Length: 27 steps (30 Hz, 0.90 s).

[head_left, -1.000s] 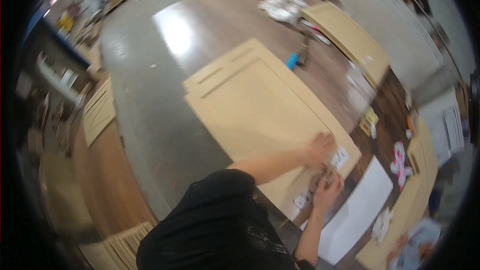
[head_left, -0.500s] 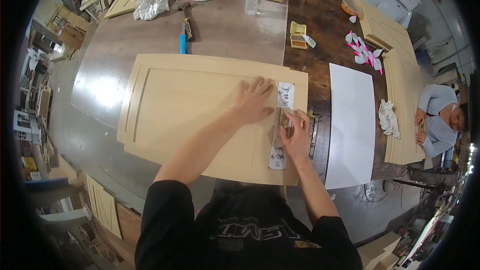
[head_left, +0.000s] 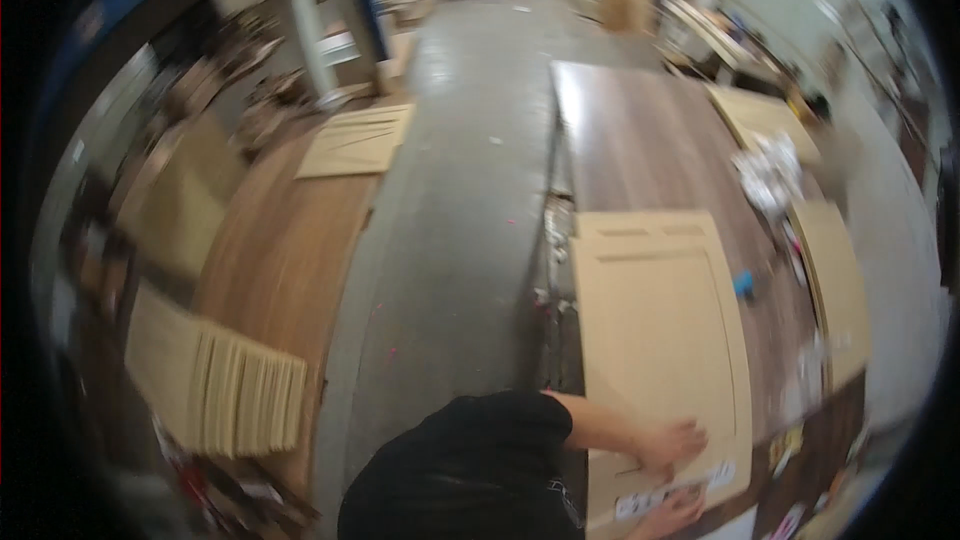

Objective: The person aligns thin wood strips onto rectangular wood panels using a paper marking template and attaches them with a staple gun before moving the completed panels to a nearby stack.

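A pale wooden cabinet door panel lies flat on a dark wood-grain workbench. My left hand presses flat on the panel's near end. My right hand rests at the panel's near edge, on a long strip with printed markings that lies across the panel. The picture is blurred, so whether the right hand's fingers grip the strip is unclear.
More pale panels and a crumpled plastic bag sit on the bench's right side, near a small blue object. A concrete aisle runs on the left. A second bench holds a panel and a stack of boards.
The view has swung sharply left and blurred, now taking in the aisle and the left bench. Both hands remain at the panel's near end by the strip.
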Motion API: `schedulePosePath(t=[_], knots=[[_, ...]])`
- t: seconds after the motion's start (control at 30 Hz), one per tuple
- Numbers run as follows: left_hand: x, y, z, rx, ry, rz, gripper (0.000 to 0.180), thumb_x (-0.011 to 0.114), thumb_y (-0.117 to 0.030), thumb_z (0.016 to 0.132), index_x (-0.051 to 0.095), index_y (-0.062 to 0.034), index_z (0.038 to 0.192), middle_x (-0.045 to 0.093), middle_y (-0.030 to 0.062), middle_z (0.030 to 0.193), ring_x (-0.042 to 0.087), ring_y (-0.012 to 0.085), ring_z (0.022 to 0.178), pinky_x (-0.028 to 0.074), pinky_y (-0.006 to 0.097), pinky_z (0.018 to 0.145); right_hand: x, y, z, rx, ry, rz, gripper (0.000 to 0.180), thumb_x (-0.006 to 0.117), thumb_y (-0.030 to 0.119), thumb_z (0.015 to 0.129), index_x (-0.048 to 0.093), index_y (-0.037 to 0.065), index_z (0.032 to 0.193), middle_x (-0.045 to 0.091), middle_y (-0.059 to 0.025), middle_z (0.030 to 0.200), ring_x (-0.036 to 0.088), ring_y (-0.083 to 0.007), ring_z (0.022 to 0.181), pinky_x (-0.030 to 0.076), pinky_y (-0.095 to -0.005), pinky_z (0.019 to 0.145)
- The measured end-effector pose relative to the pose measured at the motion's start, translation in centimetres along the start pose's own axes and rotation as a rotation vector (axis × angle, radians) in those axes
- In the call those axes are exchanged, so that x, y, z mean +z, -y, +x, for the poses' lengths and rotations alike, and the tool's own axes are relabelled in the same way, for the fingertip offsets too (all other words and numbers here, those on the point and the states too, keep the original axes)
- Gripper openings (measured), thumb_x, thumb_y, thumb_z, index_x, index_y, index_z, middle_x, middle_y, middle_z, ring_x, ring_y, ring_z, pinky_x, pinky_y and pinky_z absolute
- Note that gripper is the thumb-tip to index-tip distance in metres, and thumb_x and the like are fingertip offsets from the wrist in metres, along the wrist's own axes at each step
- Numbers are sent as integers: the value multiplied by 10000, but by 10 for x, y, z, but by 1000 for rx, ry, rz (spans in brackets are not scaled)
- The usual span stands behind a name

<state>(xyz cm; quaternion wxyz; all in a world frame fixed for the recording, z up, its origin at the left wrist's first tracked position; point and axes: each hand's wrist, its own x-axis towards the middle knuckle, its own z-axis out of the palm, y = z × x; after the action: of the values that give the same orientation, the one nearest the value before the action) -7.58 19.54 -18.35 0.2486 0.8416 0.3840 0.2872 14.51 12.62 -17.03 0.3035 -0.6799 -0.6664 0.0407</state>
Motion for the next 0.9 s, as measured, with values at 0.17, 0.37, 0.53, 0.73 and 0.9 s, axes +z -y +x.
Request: schedulePosePath(t=[0.17, 0.37, 0.53, 0.73, 0.9], knots=[[7, -5, -65, 57, -192, 156, 754, 765, -469, 770, 623, 25, 1322, 481, 271, 1520, 319, 452, 1510, 185, 637, 1242, -30, 87, 3, -276, 61, 147, 455, 644, 248, 1012, 621, 6, 1396, 614, -218, 1222, 559, -388, 1148, 442, -488, 1015], [-20, -20, -96, 57, -158, 426, 537, 525, -567, 990, 643, -166, 1327, 570, 148, 1466, 469, 407, 1396, 366, 654, 1100, 20, 1, 9, -388, 39, 254, 469, 656, 292, 1009, 631, 2, 1377, 611, -231, 1230, 562, -395, 1156, 453, -490, 1013], [-12, -8, -94, 154, -139, 428, 486, 512, -549, 981, 648, -217, 1308, 600, 124, 1381, 496, 405, 1332, 380, 677, 1060, 73, -109, -6, -305, -42, 277, 485, 667, 328, 1006, 639, -1, 1361, 609, -241, 1237, 564, -402, 1163, 462, -491, 1012], [-2, 1, -90, 170, -294, 440, 419, 537, -535, 964, 682, -217, 1195, 631, 113, 1265, 526, 385, 1252, 421, 656, 980, 163, -283, 33, -247, -120, 274, 507, 679, 372, 1002, 649, -4, 1341, 607, -253, 1244, 567, -409, 1172, 473, -492, 1011], [-16, -7, -92, 60, -316, 361, 376, 582, -501, 941, 707, -197, 1124, 643, 126, 1260, 532, 375, 1265, 426, 632, 967, 158, -255, 92, -214, -162, 271, 529, 689, 409, 999, 657, -7, 1325, 605, -264, 1251, 569, -415, 1179, 482, -493, 1010]])
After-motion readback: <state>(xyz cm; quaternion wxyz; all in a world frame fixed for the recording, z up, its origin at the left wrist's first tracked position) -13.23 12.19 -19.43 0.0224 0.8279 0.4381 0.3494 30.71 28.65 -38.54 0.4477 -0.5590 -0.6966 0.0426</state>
